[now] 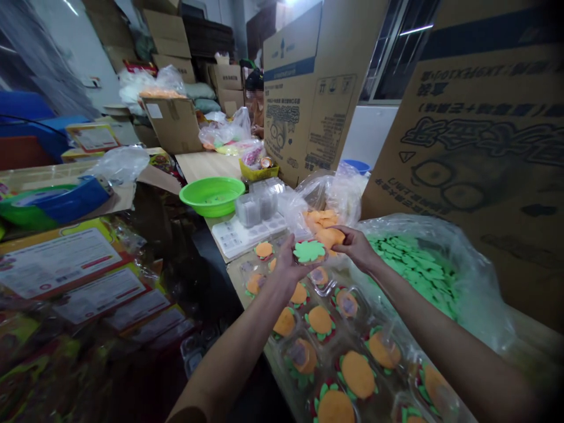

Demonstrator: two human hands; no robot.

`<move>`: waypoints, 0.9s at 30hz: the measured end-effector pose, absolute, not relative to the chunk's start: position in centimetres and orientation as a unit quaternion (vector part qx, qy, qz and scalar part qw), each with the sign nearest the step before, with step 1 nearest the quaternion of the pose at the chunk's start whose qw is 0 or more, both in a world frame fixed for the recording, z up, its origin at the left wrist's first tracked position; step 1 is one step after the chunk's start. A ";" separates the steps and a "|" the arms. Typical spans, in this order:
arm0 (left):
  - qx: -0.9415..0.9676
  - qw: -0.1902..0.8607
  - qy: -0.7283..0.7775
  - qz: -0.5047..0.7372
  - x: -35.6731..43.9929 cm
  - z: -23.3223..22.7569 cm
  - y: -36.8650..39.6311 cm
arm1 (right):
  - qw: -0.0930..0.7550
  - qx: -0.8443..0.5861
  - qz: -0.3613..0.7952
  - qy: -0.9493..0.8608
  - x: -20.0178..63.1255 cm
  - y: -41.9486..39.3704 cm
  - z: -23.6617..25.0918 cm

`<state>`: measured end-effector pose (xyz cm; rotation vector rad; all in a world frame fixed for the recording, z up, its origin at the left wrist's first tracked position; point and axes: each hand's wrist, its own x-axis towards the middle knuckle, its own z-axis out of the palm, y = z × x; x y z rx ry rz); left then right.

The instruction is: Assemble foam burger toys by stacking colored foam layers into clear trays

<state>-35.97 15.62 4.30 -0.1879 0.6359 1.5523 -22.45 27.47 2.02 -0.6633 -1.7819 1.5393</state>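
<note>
Green flower-shaped piece (309, 251) in the left hand (288, 258), set between thumb and fingers, face up, with a red edge showing beneath. Left hand partly curled, with hold of the piece by its rim. Just beside, on the right, an orange piece (329, 237) pinched between the thumb and fingers of the right hand (356, 248), nearly closed. Both hands raised over the surface (238, 279), close together. Below and nearer, rows of clear plastic boxes (319, 322) with orange rounds over green leaves, some topped with a small clear packet. Just beyond the hands, a plastic bag with loose orange pieces (321, 219); right of the right forearm, a large clear bag full of green pieces (414, 273). Farther off, stacked clear containers (258, 205) on a white tray, a green basin (211, 198) and a yellow basket (259, 172). Behind, tall cardboard boxes (308, 117).
</note>
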 end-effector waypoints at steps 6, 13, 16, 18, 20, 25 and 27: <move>-0.065 0.653 0.296 0.694 -35.6 4.6 15.5 | 0.387 -0.258 0.468 -0.751 -22.8 28.1 1.6; -0.036 0.684 0.295 0.667 -34.6 4.4 15.9 | 0.367 -0.246 0.414 -0.796 -22.8 27.9 0.6; -0.052 0.688 0.288 0.664 -34.7 4.7 15.9 | 0.370 -0.243 0.374 -0.815 -22.1 27.7 1.0; -0.059 0.692 0.283 0.661 -34.8 4.9 15.9 | 0.374 -0.242 0.345 -0.826 -21.7 27.5 1.4; -0.059 0.692 0.282 0.662 -34.9 5.1 15.9 | 0.374 -0.239 0.329 -0.833 -21.6 27.3 1.7; -0.066 0.684 0.295 0.664 -35.0 5.1 16.0 | 0.362 -0.218 0.335 -0.842 -21.7 27.2 1.6; -0.068 0.683 0.297 0.664 -35.1 5.0 16.0 | 0.358 -0.216 0.336 -0.844 -21.6 27.4 1.3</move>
